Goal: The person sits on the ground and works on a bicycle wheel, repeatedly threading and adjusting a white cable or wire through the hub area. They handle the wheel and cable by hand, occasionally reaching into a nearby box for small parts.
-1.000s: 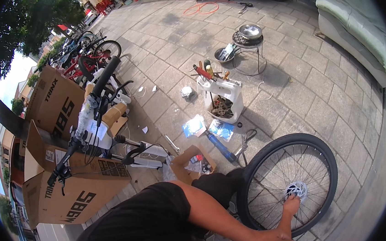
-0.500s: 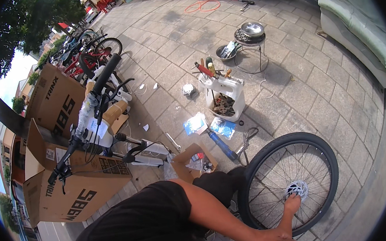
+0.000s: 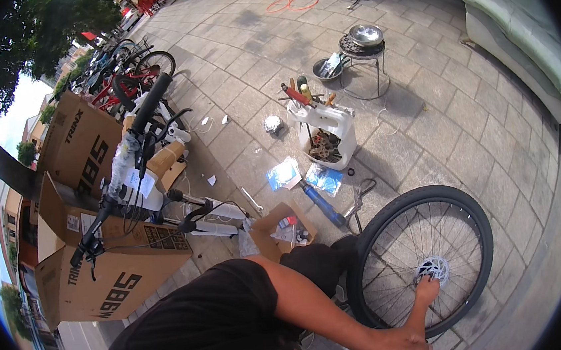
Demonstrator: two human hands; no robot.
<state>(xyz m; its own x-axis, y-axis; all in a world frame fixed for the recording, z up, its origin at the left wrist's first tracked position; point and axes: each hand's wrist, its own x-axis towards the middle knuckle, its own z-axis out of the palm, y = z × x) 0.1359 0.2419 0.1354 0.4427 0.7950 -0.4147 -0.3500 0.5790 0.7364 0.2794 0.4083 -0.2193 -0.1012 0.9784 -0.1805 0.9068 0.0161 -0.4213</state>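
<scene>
A bicycle wheel (image 3: 485, 237) with a black tyre, thin spokes and a silver disc brake rotor (image 3: 442, 269) leans at the lower right. My left arm crosses in from the lower left. Its hand, my left hand (image 3: 402, 345), is curled at the tyre's near edge; its fingers partly run out of the picture. Beyond it, my right hand (image 3: 428, 289) is closed at the wheel's hub (image 3: 430, 272), fingertips against the dark axle end beside the rotor. Most of the right forearm is hidden behind the left hand.
An open carton of small parts (image 3: 269, 232), a blue tube-shaped tool (image 3: 323, 204) and a white jug of tools (image 3: 341, 126) lie nearby. A partly wrapped bicycle (image 3: 155, 196) stands by large cardboard boxes (image 3: 126, 275). Beyond are a stool (image 3: 363, 53) and a sofa (image 3: 516, 48).
The wheel and the hand at its hub sit slightly higher in the picture, as does much of the background. Both hands keep their places on the wheel.
</scene>
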